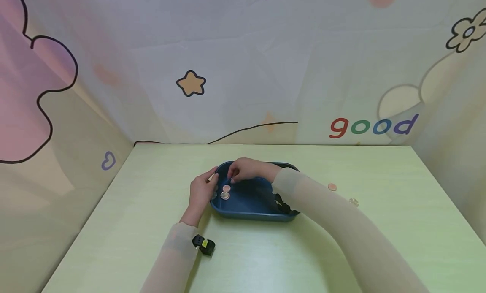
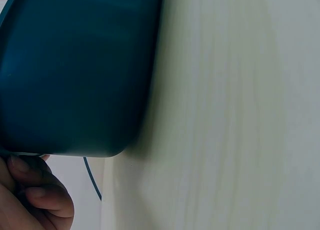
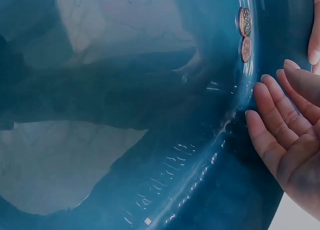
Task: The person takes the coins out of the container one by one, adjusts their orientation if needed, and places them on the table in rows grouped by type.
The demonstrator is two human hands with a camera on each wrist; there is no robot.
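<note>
My left hand point(image 1: 202, 191) holds the left end of a dark blue tray point(image 1: 250, 218); in the left wrist view its curled fingers point(image 2: 52, 197) are at the tray's edge. Over the far left corner inside the tray is my right hand point(image 1: 246, 169), its fingers pointing down and loosely bent. In the right wrist view, nothing shows between the fingers of the right hand point(image 3: 295, 135). A copper-coloured coin point(image 1: 226, 188) and a paler coin point(image 1: 225, 196) are side by side at the tray's left inner wall, just nearer than the right fingertips.
To the right of the tray, a copper-coloured coin point(image 1: 332, 187) and a silvery coin point(image 1: 354, 202) lie on the pale wooden table point(image 1: 114, 242). A patterned cloth backdrop point(image 1: 243, 94) rises at the table's far edge. My right sleeve point(image 1: 326, 208) crosses over the tray's right end.
</note>
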